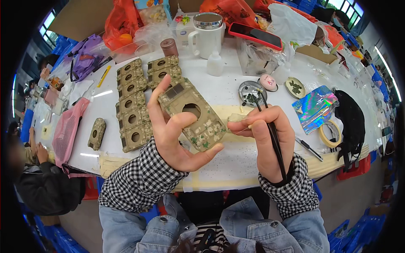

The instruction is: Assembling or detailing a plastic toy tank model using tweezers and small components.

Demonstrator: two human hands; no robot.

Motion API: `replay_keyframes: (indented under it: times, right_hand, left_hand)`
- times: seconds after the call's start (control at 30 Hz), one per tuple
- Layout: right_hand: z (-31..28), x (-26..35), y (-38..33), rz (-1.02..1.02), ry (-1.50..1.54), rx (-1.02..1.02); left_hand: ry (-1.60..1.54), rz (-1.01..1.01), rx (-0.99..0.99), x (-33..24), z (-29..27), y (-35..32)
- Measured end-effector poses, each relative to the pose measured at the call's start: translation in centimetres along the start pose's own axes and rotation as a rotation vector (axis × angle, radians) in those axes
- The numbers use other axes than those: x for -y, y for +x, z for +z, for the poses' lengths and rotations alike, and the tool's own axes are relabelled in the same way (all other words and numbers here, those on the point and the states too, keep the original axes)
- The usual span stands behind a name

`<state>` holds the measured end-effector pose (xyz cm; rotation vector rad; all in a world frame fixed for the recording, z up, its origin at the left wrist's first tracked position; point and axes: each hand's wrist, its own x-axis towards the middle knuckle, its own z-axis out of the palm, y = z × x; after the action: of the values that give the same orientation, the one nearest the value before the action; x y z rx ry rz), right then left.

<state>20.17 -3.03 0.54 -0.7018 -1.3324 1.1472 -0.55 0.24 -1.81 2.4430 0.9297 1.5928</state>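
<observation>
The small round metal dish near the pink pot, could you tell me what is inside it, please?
The round metal dish holds small dark green bits. The thin black brush in the right hand crosses over it, covering part of its contents.

I see a white-topped work table edged with beige masking tape. On it lie rows of camouflage-painted plastic casings, one more casing apart at the left, a white lidded mug, a round metal dish, a holographic foil pouch and a tape roll.
</observation>
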Motion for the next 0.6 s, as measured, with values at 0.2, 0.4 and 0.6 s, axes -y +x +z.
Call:
replay_keyframes:
  times: [0.2,0.4,0.6]
  right_hand:
    - [0.09,-0.14,-0.05,0.010,0.017,0.006]
    - [0.07,-0.36,0.03,-0.013,0.007,0.019]
    - [0.11,-0.22,0.05,-0.015,-0.004,0.021]
  left_hand:
    - [-0.020,-0.018,-0.019,-0.11,0.06,-0.11]
    - [-0.040,-0.017,-0.029,0.04,0.22,-0.21]
    - [-0.021,-0.011,-0.031,-0.11,0.09,-0.07]
